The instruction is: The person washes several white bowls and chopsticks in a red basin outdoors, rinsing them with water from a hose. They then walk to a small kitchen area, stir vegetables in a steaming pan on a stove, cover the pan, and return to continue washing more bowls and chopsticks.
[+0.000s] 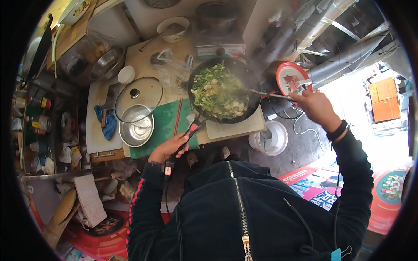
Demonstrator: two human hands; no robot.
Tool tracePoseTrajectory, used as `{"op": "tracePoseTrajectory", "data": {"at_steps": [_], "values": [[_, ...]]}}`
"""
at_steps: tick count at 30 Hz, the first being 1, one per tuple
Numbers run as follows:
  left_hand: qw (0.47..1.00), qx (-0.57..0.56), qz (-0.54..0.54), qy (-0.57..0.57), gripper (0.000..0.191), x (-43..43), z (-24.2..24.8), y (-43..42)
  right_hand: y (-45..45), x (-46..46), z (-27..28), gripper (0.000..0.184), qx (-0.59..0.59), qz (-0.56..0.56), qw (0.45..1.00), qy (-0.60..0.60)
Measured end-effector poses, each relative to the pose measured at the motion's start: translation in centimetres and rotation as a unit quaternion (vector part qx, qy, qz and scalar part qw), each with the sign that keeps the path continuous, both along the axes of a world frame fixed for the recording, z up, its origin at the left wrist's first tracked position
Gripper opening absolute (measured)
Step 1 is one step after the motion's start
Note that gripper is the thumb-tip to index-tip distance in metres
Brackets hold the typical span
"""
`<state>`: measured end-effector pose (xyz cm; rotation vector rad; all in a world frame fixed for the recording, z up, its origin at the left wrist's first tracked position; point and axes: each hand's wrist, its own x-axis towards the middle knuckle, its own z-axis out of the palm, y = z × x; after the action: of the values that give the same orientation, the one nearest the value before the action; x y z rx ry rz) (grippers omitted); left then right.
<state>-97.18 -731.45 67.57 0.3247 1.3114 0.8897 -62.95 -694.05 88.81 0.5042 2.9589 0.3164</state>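
My left hand (171,146) grips the dark handle (191,129) of a black wok (252,103). Chopped green vegetables with pale pieces (217,88) fill much of the wok, and steam rises over them. My right hand (316,107) is closed around the handle of a metal cooking utensil (274,95). Its working end reaches into the right side of the food, where steam and vegetables hide its shape. Left of the wok, a pair of reddish chopsticks (178,115) lies on a green mat (163,122).
A glass lid (148,89) leans over a metal basin (137,132). Near it are a cleaver (112,94), a blue cloth (109,127) and a white bowl (126,74). A red-rimmed enamel plate (289,73) sits right of the wok, above a white bucket (281,138) on the floor.
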Motion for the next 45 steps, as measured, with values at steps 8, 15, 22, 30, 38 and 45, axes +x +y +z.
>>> {"op": "tracePoseTrajectory", "data": {"at_steps": [8,15,22,30,38,45], "values": [[0.952,0.104,0.025,0.287,0.053,2.2,-0.4,-0.5,8.7,-8.4,-2.2,0.034,-0.058,-0.041,0.996,-0.055],[0.948,0.041,-0.009,0.314,0.053,1.6,0.6,0.1,15.3,-15.3,-8.2,0.043,-0.317,-0.044,0.942,-0.099],[0.939,0.041,-0.006,0.341,0.053,1.8,0.3,0.1,13.2,-16.6,-8.9,0.048,-0.331,0.053,0.936,-0.108],[0.961,0.071,0.033,0.266,0.05,2.1,0.0,0.1,6.5,-8.3,-2.8,0.043,-0.112,0.155,0.981,-0.023],[0.965,0.041,0.033,0.258,0.053,2.4,0.9,0.3,5.0,-2.5,1.8,0.045,-0.069,0.104,0.992,-0.003],[0.969,0.027,0.067,0.238,0.054,2.4,0.7,-0.5,13.8,-11.1,-0.6,0.048,-0.119,0.091,0.989,-0.002]]}}
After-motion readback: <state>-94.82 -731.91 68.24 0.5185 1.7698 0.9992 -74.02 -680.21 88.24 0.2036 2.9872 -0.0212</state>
